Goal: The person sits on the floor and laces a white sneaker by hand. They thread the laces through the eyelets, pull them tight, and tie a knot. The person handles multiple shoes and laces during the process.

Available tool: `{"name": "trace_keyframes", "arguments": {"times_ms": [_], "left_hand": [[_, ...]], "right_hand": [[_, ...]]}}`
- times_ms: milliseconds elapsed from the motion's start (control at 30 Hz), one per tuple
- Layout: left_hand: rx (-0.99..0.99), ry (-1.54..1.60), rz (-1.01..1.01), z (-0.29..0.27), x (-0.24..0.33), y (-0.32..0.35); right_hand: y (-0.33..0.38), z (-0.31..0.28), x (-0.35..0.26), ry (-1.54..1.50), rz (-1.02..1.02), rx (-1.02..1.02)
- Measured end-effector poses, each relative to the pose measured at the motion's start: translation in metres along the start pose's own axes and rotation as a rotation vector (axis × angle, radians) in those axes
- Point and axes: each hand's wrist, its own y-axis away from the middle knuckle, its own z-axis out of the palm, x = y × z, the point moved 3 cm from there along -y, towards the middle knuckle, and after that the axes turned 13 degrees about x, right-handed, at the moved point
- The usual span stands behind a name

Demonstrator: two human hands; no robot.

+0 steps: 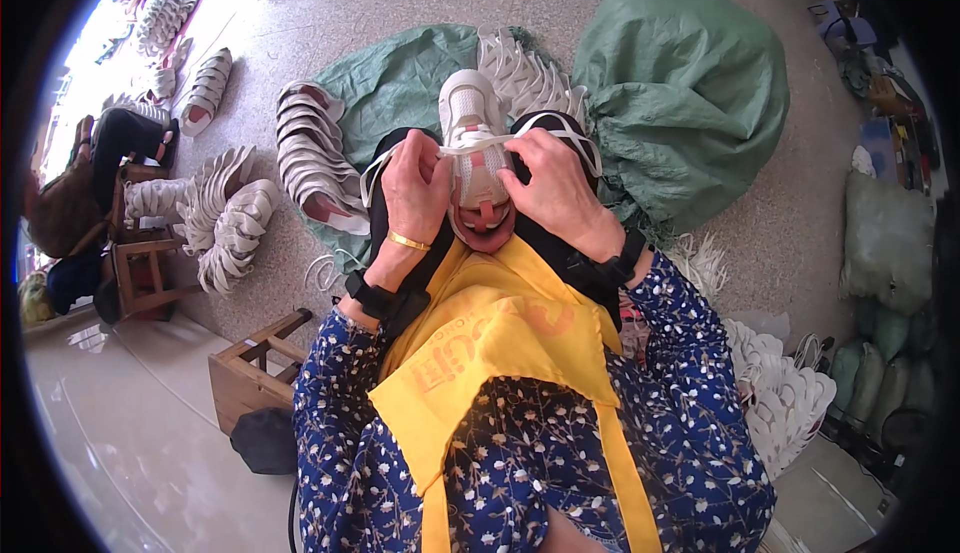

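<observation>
A white sneaker upper with pink parts [479,178] lies between my knees, its toe pointing away from me and its pink-lined heel opening toward me. A white shoelace [488,143] crosses its tongue area, with loose lengths looping out on both sides. My left hand [413,191] is closed on the lace at the shoe's left edge. At the right edge my right hand [556,185] pinches the lace between its fingers, the thumb against the shoe's side. The fingertips partly hide the eyelets.
Nested white shoe uppers [312,153] lie left of my knees, and more uppers [525,73] beyond them, on a green sheet [400,68]. A big green sack [690,93] stands at the right. A wooden stool [250,378] is at my left; another person [125,153] sits farther left.
</observation>
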Motion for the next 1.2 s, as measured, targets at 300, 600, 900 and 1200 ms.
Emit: {"name": "trace_keyframes", "arguments": {"times_ms": [300,600,900,1200], "left_hand": [[-0.072,-0.015,0.048,0.0,0.011,0.004],[-0.09,-0.107,0.156,0.001,0.014,0.01],[-0.104,-0.122,0.191,0.009,0.018,0.01],[-0.163,-0.179,0.203,0.008,0.024,0.013]], "right_hand": [[-0.009,0.016,0.01,0.126,0.028,-0.005],[-0.003,0.004,0.001,0.152,0.032,0.139],[0.0,0.005,0.008,0.133,0.055,0.111],[0.009,0.009,0.001,0.231,-0.175,0.054]]}}
